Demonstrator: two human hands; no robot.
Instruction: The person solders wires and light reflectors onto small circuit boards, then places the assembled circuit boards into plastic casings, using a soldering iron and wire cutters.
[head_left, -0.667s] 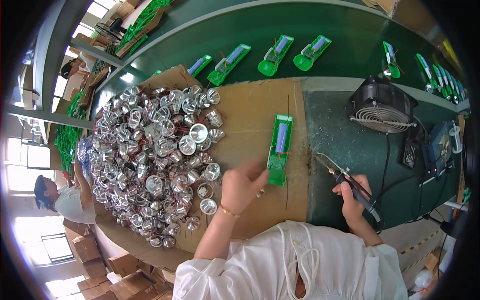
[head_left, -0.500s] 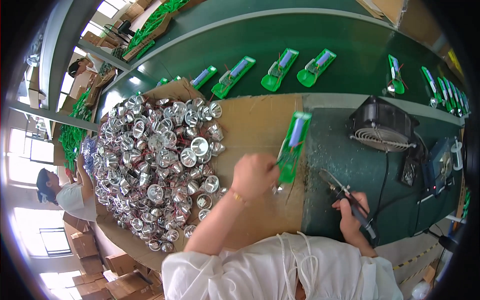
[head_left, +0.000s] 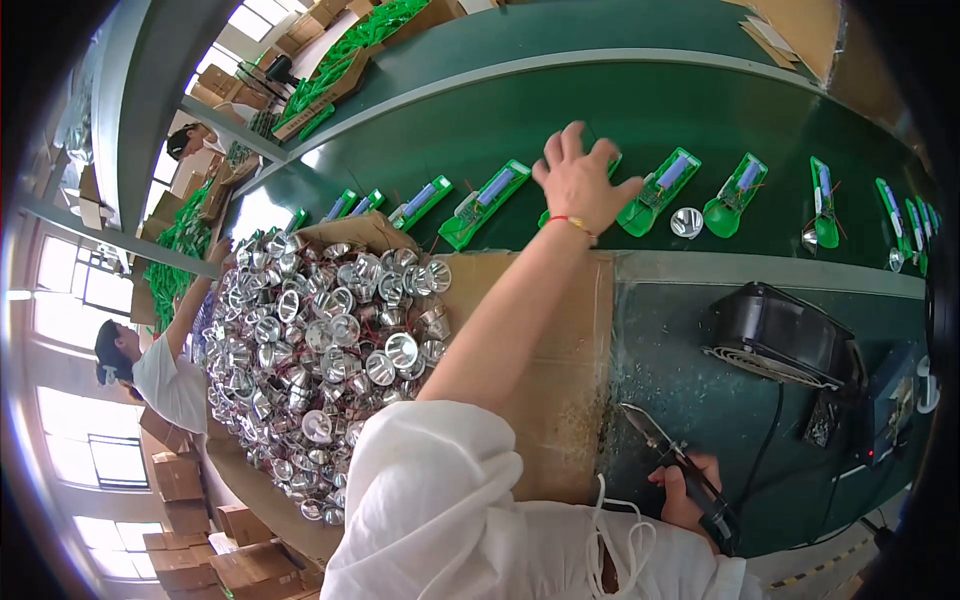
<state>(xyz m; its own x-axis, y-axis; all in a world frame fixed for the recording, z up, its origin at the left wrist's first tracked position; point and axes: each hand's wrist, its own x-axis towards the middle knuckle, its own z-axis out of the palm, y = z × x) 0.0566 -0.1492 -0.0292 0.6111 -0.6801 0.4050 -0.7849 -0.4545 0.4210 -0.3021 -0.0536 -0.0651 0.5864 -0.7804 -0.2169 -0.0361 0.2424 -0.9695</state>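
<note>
My left hand point(head_left: 580, 188) reaches out over the green belt, fingers spread and holding nothing. Under it, mostly hidden, lies a green plastic casing point(head_left: 614, 162). Just to its right is another open casing point(head_left: 650, 200) with a blue-purple cylindrical cell and wires inside. A silver reflector cup point(head_left: 687, 222) rests on the belt beside that casing. My right hand point(head_left: 690, 490) is closed round the black handle of a soldering iron point(head_left: 708, 500). Its metal tip points up and left above the dark green bench.
A heap of silver reflector cups point(head_left: 320, 340) covers the cardboard point(head_left: 560, 370) at left. More casings point(head_left: 485, 203) line the belt. A black fan point(head_left: 780, 335) and a box with a red light point(head_left: 885, 415) stand at right. Two other people work at far left.
My left hand has moved from the casing on the cardboard up over the belt and opened. That casing is no longer on the cardboard. The view has shifted; my right hand keeps the iron.
</note>
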